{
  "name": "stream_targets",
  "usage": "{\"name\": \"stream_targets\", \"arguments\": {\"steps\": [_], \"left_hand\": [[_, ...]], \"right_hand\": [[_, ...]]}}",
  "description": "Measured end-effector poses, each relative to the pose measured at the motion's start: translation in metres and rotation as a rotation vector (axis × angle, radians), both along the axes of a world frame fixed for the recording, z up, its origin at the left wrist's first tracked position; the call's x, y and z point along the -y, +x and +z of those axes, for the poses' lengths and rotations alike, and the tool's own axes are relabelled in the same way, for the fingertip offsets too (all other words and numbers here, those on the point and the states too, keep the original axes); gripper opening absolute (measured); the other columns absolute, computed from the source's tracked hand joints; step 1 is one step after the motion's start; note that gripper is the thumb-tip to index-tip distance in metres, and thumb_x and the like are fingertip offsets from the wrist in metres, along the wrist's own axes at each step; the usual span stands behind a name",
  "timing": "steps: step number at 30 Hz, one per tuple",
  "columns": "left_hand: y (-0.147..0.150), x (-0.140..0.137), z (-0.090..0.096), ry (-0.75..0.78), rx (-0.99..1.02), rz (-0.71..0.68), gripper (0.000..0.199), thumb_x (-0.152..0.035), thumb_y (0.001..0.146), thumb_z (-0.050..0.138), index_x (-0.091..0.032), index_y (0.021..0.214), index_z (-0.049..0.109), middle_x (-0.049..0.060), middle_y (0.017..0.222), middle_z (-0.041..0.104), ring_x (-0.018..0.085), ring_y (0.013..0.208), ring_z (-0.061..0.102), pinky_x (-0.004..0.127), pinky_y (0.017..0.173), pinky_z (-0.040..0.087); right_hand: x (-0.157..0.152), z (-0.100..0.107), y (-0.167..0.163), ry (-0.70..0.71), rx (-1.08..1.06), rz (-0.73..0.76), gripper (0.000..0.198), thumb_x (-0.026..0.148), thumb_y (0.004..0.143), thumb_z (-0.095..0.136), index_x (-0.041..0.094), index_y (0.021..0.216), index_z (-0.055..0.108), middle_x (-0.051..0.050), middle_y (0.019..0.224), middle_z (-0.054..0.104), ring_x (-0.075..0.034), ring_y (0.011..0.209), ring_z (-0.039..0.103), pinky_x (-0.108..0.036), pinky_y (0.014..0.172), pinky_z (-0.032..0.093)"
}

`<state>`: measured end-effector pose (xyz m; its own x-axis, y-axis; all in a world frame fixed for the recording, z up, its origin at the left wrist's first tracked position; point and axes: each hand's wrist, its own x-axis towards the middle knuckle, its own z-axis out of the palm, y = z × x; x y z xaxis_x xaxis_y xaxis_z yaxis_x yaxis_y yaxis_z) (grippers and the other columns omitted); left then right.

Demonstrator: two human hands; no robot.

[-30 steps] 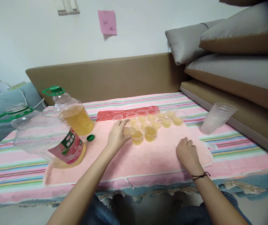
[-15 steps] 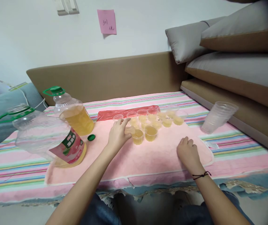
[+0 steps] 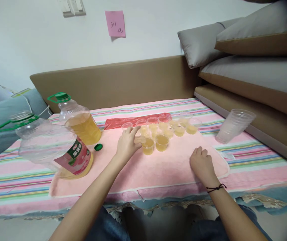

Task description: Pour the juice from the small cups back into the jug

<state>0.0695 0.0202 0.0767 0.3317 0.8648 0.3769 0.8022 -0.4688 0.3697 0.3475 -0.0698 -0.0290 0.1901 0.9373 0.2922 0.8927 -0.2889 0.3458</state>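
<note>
My left hand (image 3: pixel 127 142) reaches over the pink cloth at the left end of the cups. Its thumb and fingers are closed round a clear plastic cup (image 3: pixel 140 139), mostly hidden behind them. Just right of the fingers stand two cups of yellow drink, a nearer cup (image 3: pixel 148 147) and another cup (image 3: pixel 162 143). Several more filled cups (image 3: pixel 179 130) form rows behind. My right hand (image 3: pixel 202 163) rests on the cloth at the right, fingers curled in, with nothing visible in it.
At the left stand an uncapped big bottle (image 3: pixel 70 157) and a capped bottle (image 3: pixel 83 129) of yellow drink. A green cap (image 3: pixel 98 147) lies nearby. Behind the cups is a red plastic bag (image 3: pixel 113 123). A stack of cups (image 3: pixel 234 125) leans at the right, before the cushions (image 3: pixel 254 73).
</note>
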Motion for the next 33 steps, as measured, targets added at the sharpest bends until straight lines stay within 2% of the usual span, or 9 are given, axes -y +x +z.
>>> {"name": "stream_targets", "arguments": {"steps": [5, 9, 12, 14, 19, 22, 26, 33], "left_hand": [[-0.004, -0.005, -0.007, -0.080, 0.239, 0.031, 0.062, -0.023, 0.068, 0.075, -0.020, 0.127, 0.056, 0.010, 0.116, 0.063, 0.029, 0.105, 0.063, 0.043, 0.091, 0.051], [-0.013, -0.002, -0.002, -0.202, 0.478, 0.095, 0.061, -0.035, 0.067, 0.079, -0.020, 0.122, 0.057, 0.007, 0.108, 0.064, 0.022, 0.088, 0.065, 0.037, 0.080, 0.053], [-0.028, -0.003, 0.002, -0.256, 0.631, 0.143, 0.066, -0.042, 0.066, 0.080, -0.019, 0.123, 0.056, 0.007, 0.107, 0.064, 0.023, 0.091, 0.067, 0.035, 0.075, 0.054], [-0.040, -0.007, 0.001, -0.246, 0.651, 0.158, 0.068, -0.045, 0.066, 0.079, -0.019, 0.123, 0.055, 0.008, 0.108, 0.065, 0.025, 0.098, 0.067, 0.034, 0.076, 0.055], [-0.067, -0.023, -0.003, -0.167, 0.351, 0.258, 0.067, -0.044, 0.071, 0.074, -0.017, 0.128, 0.052, 0.011, 0.118, 0.064, 0.024, 0.094, 0.069, 0.033, 0.073, 0.056], [-0.075, -0.030, 0.000, -0.135, 0.219, 0.284, 0.063, -0.036, 0.071, 0.074, -0.017, 0.127, 0.054, 0.011, 0.119, 0.066, 0.025, 0.095, 0.068, 0.036, 0.079, 0.055], [-0.076, -0.033, 0.008, -0.094, 0.023, 0.326, 0.064, -0.026, 0.074, 0.070, -0.018, 0.134, 0.052, 0.013, 0.128, 0.064, 0.030, 0.105, 0.066, 0.041, 0.088, 0.053], [-0.066, -0.038, 0.016, -0.040, -0.313, 0.337, 0.060, -0.022, 0.079, 0.068, -0.023, 0.137, 0.053, 0.014, 0.129, 0.061, 0.034, 0.116, 0.060, 0.040, 0.082, 0.054]], "right_hand": [[0.001, 0.001, 0.000, -0.015, -0.015, 0.003, 0.039, -0.003, 0.093, 0.035, -0.009, 0.112, 0.068, -0.031, 0.116, 0.063, -0.031, 0.094, 0.064, -0.033, 0.071, 0.052], [0.002, 0.002, 0.000, -0.004, -0.009, 0.020, 0.036, -0.003, 0.092, 0.036, -0.008, 0.107, 0.069, -0.031, 0.113, 0.063, -0.030, 0.090, 0.064, -0.032, 0.069, 0.050], [0.003, 0.003, 0.000, -0.001, -0.009, 0.019, 0.036, -0.003, 0.092, 0.035, -0.006, 0.103, 0.069, -0.028, 0.107, 0.064, -0.029, 0.089, 0.063, -0.031, 0.067, 0.048], [0.003, 0.003, 0.000, -0.003, -0.016, 0.022, 0.036, -0.003, 0.092, 0.035, -0.005, 0.102, 0.069, -0.027, 0.104, 0.065, -0.029, 0.089, 0.063, -0.030, 0.067, 0.048], [0.004, 0.002, 0.001, 0.010, -0.017, 0.032, 0.036, -0.004, 0.093, 0.034, -0.006, 0.104, 0.068, -0.027, 0.105, 0.064, -0.029, 0.089, 0.064, -0.030, 0.066, 0.047], [0.004, 0.002, 0.001, 0.015, -0.028, 0.033, 0.037, -0.004, 0.093, 0.032, -0.007, 0.102, 0.069, -0.027, 0.102, 0.064, -0.029, 0.088, 0.064, -0.031, 0.066, 0.048], [0.004, 0.002, 0.000, 0.024, -0.037, 0.039, 0.037, -0.005, 0.093, 0.032, -0.007, 0.100, 0.068, -0.026, 0.100, 0.064, -0.030, 0.087, 0.064, -0.031, 0.065, 0.049], [0.005, 0.003, 0.000, 0.026, -0.047, 0.047, 0.036, -0.005, 0.093, 0.033, -0.006, 0.099, 0.068, -0.027, 0.099, 0.063, -0.030, 0.088, 0.064, -0.032, 0.066, 0.049]]}}
